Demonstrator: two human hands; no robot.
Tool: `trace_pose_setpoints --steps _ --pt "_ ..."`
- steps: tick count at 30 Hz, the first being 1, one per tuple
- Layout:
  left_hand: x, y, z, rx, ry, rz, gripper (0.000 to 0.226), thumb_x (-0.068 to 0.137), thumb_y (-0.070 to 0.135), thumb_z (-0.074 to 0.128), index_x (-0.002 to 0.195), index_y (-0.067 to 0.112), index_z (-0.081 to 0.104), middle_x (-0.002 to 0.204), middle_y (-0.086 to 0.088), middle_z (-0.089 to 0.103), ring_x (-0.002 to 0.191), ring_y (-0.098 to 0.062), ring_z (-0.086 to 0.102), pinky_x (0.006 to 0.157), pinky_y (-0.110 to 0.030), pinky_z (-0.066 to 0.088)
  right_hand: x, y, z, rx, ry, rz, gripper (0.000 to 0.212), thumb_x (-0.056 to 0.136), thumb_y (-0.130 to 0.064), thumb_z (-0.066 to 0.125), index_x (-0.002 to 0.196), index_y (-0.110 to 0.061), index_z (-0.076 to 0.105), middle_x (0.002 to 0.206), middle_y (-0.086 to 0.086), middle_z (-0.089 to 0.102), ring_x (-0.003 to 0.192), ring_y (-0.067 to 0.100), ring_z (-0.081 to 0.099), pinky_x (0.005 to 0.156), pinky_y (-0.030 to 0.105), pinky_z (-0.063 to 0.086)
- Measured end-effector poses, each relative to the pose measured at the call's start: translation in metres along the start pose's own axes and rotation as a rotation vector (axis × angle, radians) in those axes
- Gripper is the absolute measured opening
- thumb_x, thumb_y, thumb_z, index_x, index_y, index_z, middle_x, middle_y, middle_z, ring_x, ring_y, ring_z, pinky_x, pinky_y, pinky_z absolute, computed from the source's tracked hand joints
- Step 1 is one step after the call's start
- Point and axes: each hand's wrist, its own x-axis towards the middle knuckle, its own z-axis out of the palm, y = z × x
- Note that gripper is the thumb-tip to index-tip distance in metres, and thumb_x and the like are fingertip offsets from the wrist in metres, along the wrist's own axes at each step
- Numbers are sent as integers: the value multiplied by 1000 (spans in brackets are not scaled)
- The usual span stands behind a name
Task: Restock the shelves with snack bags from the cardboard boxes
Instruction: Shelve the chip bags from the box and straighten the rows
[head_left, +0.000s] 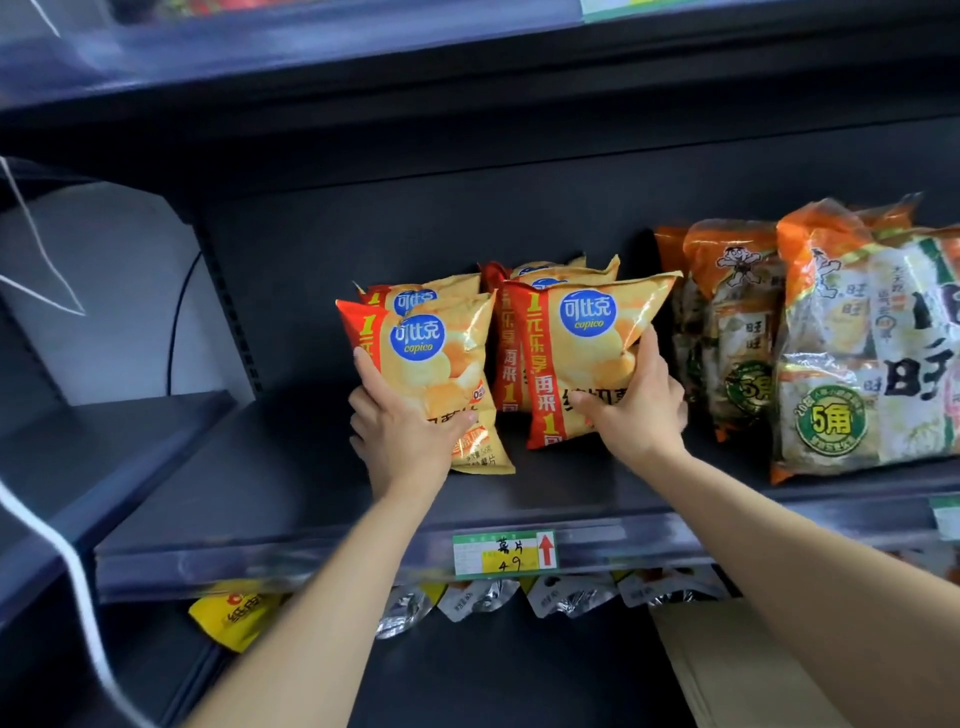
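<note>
Two yellow-and-red chip bags stand upright at the middle of a dark shelf (291, 467). My left hand (402, 423) grips the lower part of the left chip bag (431, 364). My right hand (636, 402) grips the lower right of the right chip bag (576, 353). Behind them stand more chip bags (540, 275) of the same kind, mostly hidden. A brown cardboard box (727, 665) shows at the bottom right, below the shelf.
Large orange bags of rice crackers (841, 353) fill the shelf's right side. A price tag (504, 553) sits on the shelf's front rail. Below hang silver pouches (561, 597) and a yellow bag (234, 613). A white cable (67, 561) dangles at left.
</note>
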Motion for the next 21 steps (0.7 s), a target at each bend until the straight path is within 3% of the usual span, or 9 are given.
trace_pose_setpoints --steps 3,7,10,12,17,21 --pt "2 3 9 33 21 18 132 62 46 85 149 22 -12 145 -13 25 131 -34 35 106 -55 36 7 3 -5 -24 0 42 105 74 -42 75 151 -29 4 151 4 30 136 38 27 110 57 25" --pt "4 6 17 17 -38 30 137 59 53 83 147 25 -18 148 -12 19 134 -33 31 106 -56 35 -1 5 -4 18 -28 56 104 75 -42 75 151 -28 5 149 6 32 134 37 29 108 58 28" --pt "2 -5 8 -160 -141 67 136 59 48 85 146 36 -18 152 0 11 138 -27 27 110 -53 33 -9 7 2 70 -71 29 98 74 -43 75 148 -32 12 143 3 39 130 34 34 106 58 31" --pt "5 -14 -2 -301 -189 48 133 63 38 86 147 37 -17 153 5 9 138 -19 27 110 -42 32 -11 4 8 102 -93 16 96 73 -43 75 147 -34 14 141 1 42 128 32 37 106 58 33" --pt "23 -27 -8 -394 -195 -7 126 64 27 87 150 33 -5 144 5 37 128 -15 43 98 -32 40 -11 -6 18 116 -114 18 95 69 -46 75 144 -35 18 137 0 44 126 29 41 104 57 36" --pt "22 -27 -5 -350 -146 8 125 63 29 88 150 29 -2 145 2 32 127 -16 43 98 -33 41 -10 -6 18 128 -125 16 94 58 -58 69 138 -39 23 131 -5 50 121 27 49 101 56 40"
